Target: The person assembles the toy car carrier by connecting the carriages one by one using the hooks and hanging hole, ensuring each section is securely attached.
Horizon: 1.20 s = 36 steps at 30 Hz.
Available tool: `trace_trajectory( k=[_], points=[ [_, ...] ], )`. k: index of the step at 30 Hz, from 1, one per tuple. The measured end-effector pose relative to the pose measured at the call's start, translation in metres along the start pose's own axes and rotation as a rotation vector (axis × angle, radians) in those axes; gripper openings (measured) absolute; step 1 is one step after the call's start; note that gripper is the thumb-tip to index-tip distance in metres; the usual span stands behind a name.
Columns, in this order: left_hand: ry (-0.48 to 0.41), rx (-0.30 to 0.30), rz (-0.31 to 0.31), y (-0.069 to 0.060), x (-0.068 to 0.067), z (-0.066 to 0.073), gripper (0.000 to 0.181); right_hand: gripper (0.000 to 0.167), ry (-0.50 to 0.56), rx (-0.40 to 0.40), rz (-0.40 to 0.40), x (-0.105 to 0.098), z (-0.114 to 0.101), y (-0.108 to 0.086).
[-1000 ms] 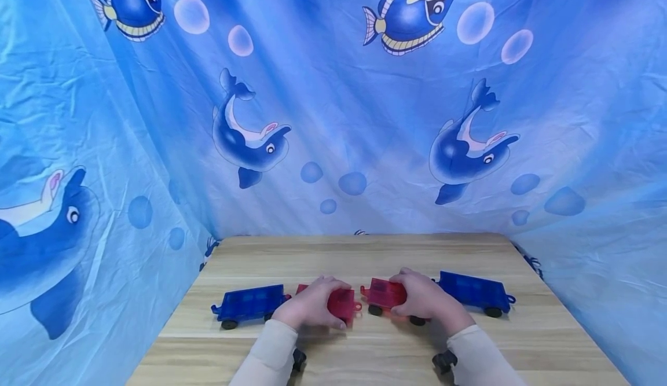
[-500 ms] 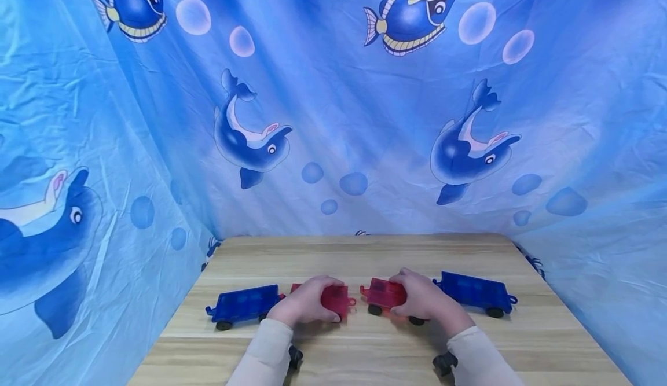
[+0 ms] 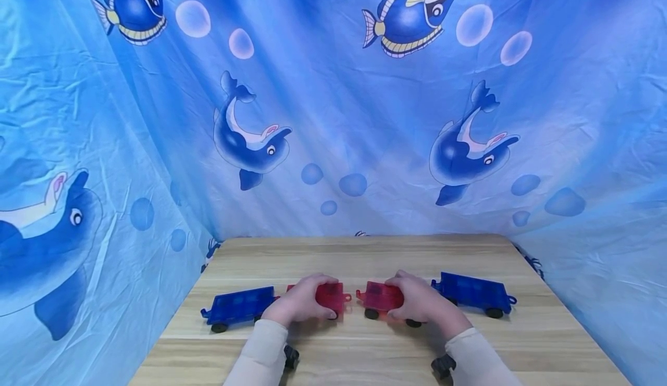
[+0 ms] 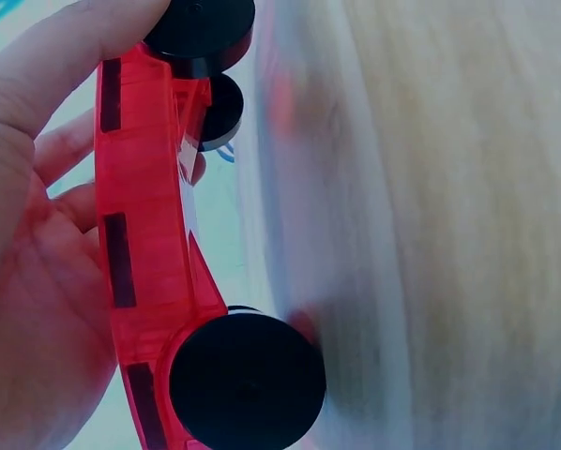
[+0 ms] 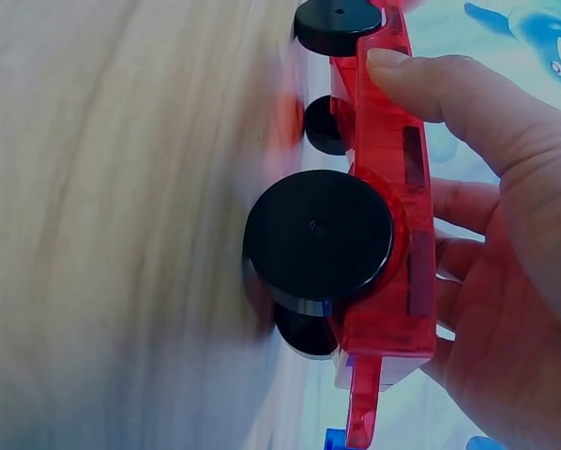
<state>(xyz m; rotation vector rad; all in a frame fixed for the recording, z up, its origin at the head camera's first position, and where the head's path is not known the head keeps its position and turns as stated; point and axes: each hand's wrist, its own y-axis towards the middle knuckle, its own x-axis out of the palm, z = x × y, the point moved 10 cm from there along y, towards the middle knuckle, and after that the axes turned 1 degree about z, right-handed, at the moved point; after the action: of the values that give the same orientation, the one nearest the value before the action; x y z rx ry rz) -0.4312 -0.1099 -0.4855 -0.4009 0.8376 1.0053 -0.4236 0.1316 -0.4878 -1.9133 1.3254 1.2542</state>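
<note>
In the head view my left hand (image 3: pixel 302 300) grips a red toy train car (image 3: pixel 330 297) from above, thumb on its near side. My right hand (image 3: pixel 417 296) grips another red toy train car (image 3: pixel 380 297) the same way. Their facing ends, a ring and a hook, stand slightly apart. Black wheels show under the red car (image 4: pixel 149 206) in the left wrist view and the red car (image 5: pixel 388 225) in the right wrist view. Behind my left hand trails a blue car (image 3: pixel 239 306). Another blue car (image 3: pixel 471 291) adjoins the right red one; my hand partly hides their coupling.
The cars stand in a row across a wooden table (image 3: pixel 365 258). A blue curtain (image 3: pixel 333 114) printed with fish and dolphins hangs behind the table and along both sides. A black device (image 3: pixel 443 366) shows at my right wrist.
My left hand has shifted left with its red car, and the left blue car has moved left too. My right hand and its red car have edged slightly left.
</note>
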Motion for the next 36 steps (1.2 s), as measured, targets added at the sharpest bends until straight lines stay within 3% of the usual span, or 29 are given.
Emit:
trace_trajectory(
  k=[19, 36],
  points=[
    [-0.069, 0.0, 0.011, -0.001, -0.008, -0.006, 0.077, 0.073, 0.016, 0.001, -0.035, 0.007, -0.014, -0.002],
    [-0.08, 0.0, 0.004, 0.002, -0.003, -0.005, 0.075, 0.076, 0.02, -0.02, -0.062, 0.011, -0.026, -0.003]
  ],
)
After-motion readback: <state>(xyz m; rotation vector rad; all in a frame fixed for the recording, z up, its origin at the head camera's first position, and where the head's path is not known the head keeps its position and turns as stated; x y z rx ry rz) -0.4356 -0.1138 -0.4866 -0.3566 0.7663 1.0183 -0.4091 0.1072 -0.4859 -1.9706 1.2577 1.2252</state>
